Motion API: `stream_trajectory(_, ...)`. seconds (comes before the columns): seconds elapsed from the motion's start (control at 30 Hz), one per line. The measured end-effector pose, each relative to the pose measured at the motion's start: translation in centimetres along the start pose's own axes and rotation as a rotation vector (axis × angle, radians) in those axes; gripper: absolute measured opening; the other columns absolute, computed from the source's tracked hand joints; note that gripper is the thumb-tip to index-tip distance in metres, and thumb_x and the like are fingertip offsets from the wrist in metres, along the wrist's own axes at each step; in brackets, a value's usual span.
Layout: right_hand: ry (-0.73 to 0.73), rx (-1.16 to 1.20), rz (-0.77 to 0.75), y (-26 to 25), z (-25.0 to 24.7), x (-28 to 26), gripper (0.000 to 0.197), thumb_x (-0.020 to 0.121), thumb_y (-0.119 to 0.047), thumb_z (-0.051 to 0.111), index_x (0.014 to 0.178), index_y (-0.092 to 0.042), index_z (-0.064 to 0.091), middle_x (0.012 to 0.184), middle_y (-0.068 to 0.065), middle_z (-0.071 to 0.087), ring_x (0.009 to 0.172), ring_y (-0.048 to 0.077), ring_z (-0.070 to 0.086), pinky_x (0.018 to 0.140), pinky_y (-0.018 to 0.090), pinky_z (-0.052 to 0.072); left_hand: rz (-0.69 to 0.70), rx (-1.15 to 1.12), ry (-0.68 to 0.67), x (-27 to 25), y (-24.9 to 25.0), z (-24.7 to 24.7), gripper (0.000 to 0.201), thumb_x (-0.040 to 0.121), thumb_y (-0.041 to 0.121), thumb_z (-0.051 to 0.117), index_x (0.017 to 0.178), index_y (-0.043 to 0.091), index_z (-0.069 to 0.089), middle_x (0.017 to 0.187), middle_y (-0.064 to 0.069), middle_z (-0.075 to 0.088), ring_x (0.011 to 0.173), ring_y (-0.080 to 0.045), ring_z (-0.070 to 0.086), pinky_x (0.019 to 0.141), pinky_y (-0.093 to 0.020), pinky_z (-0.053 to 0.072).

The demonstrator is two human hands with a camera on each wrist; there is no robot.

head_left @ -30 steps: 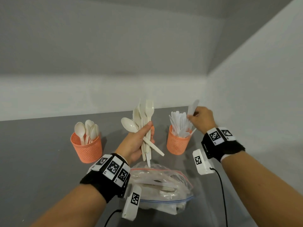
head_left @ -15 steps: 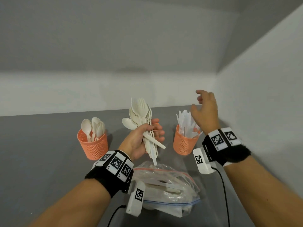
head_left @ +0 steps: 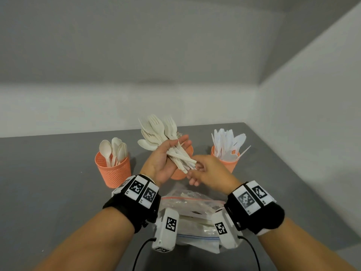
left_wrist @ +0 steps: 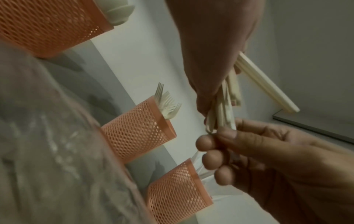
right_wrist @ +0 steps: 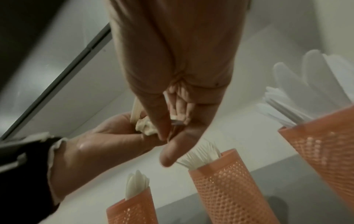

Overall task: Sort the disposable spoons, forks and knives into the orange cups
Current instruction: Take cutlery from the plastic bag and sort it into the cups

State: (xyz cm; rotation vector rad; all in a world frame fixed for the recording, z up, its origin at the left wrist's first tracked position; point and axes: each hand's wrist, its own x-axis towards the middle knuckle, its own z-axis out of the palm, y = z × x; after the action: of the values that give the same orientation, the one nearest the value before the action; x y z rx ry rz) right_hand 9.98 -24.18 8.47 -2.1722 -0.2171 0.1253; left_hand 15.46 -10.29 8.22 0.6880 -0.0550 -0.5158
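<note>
My left hand (head_left: 170, 151) holds a bundle of cream forks and spoons (head_left: 156, 132) above the table, thumb across the handles. My right hand (head_left: 197, 169) meets the bundle's lower handle ends (left_wrist: 220, 121) and pinches there with thumb and curled fingers. Three orange mesh cups stand behind. The left cup (head_left: 113, 171) holds spoons. The middle cup (head_left: 178, 175), mostly hidden by my left hand, holds forks (left_wrist: 166, 104). The right cup (head_left: 226, 159) holds white knives (head_left: 226, 141).
A clear zip bag (head_left: 193, 204) with more cutlery lies on the grey table (head_left: 48, 182) just in front of my wrists. White walls close the table at the back and on the right.
My right hand came down and left from above the knife cup to the bundle's handle ends. My left hand tilted the bundle and shifted it slightly right.
</note>
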Motion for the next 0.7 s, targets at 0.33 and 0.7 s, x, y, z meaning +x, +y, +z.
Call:
stream_trajectory(0.33, -0.101, 0.108, 0.155, 0.6, -1.8, -0.9, 0.018, 0.096, -0.004, 0.036, 0.097, -0.010, 0.053, 0.068, 0.007, 0.063, 0.046, 0.011, 0.058, 0.049, 0.022, 0.046, 0.075, -0.008, 0.051, -0.3, 1.1, -0.9, 0.023, 0.092, -0.001, 0.039, 0.095, 0.008, 0.061, 0.083, -0.005, 0.072, 0.091, -0.017, 0.064, 0.086, -0.032, 0.050)
stream_trajectory(0.7, 0.105, -0.290, -0.033, 0.6, -1.4, -1.1, 0.010, 0.094, -0.011, 0.043, 0.103, -0.014, 0.047, 0.077, -0.003, 0.054, 0.072, 0.019, 0.056, 0.076, 0.038, 0.049, 0.120, 0.092, 0.055, 0.2, 0.1, -0.4, 0.025, 0.090, -0.010, 0.042, 0.103, 0.006, 0.057, 0.096, -0.009, 0.063, 0.079, -0.015, 0.069, 0.067, -0.027, 0.059)
